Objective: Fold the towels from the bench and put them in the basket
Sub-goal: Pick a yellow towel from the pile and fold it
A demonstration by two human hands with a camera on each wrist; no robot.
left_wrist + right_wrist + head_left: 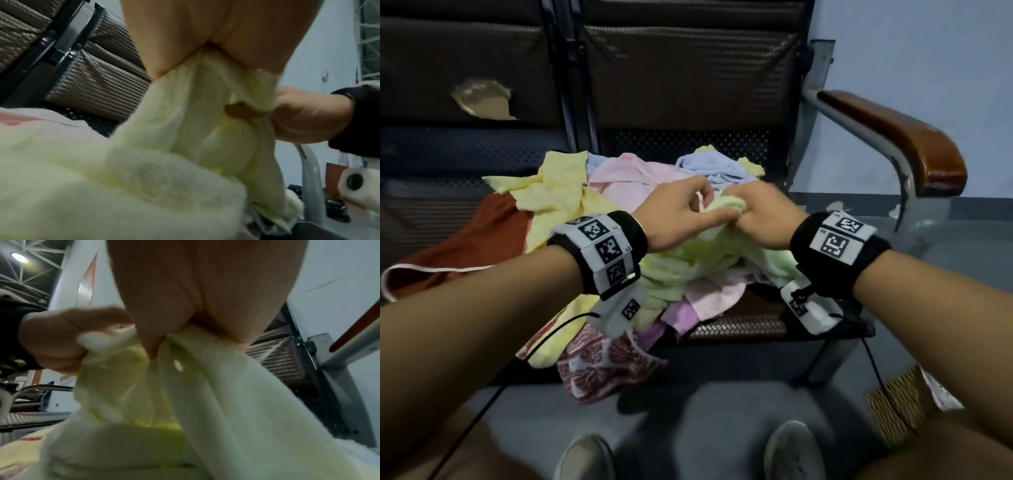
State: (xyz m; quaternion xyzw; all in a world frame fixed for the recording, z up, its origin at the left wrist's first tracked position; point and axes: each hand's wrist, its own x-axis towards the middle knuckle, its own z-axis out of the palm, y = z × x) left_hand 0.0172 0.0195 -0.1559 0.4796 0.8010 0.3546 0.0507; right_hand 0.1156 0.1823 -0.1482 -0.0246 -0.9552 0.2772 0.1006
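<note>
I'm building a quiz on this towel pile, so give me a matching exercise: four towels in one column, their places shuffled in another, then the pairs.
Towels:
1. pale green towel
2. rust-red towel
3. blue towel
4. patterned red-and-white towel

Places:
A. hanging over the bench's front edge
B. gripped by the left hand and right hand
C. at the back of the pile
D. far left of the pile

Pairs: 1-B, 2-D, 3-C, 4-A

Bare forearms; each wrist carries a black band [839, 247] faced with white black-patterned marker tiles [604, 245], a white camera module [806, 310] at 6 o'clock, trailing black cable [876, 370].
</note>
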